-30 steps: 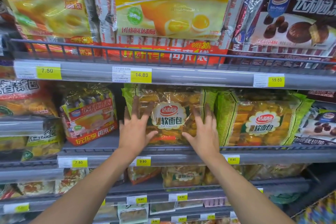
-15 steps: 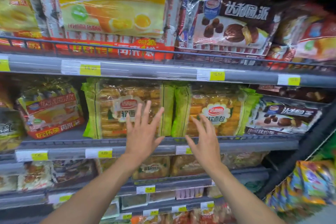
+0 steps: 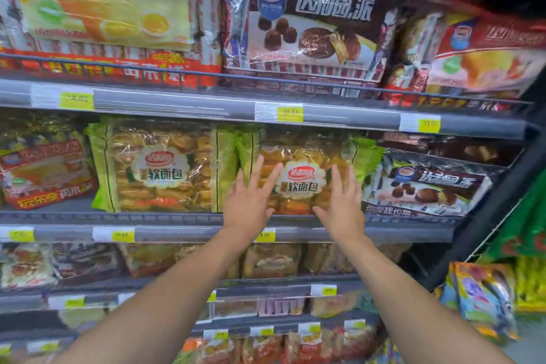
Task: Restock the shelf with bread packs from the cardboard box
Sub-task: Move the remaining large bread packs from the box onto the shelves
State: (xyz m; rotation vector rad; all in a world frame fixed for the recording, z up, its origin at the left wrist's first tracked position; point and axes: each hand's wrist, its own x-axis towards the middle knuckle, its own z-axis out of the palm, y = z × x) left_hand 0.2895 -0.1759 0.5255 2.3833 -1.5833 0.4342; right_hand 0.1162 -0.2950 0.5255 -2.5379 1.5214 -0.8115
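Broadly, the shelf fills the view in several tiers, and the bread sits on the middle one. Two green-edged packs stand upright there side by side, edges touching: the left bread pack and the right bread pack. A chocolate cake pack leans just beside the right one. The cardboard box is not in view.

Both hands are at the face of the right bread pack. The left hand is over its left part and the right hand over its right part. Fingers are straight and spread, and neither hand has hold of anything. Whether the palms actually press the wrapper or sit just off it, I cannot tell.

This looks like seating and squaring that pack. Doing it well likely means pushing with flat palms, evenly on both sides, so the pack goes back straight with its label facing out. A gentle push suits soft bread and avoids nudging the cake pack.

Counted: two bread packs on this tier, one cake pack beside them, two hands, and three yellow price tags on the tier's front rim.
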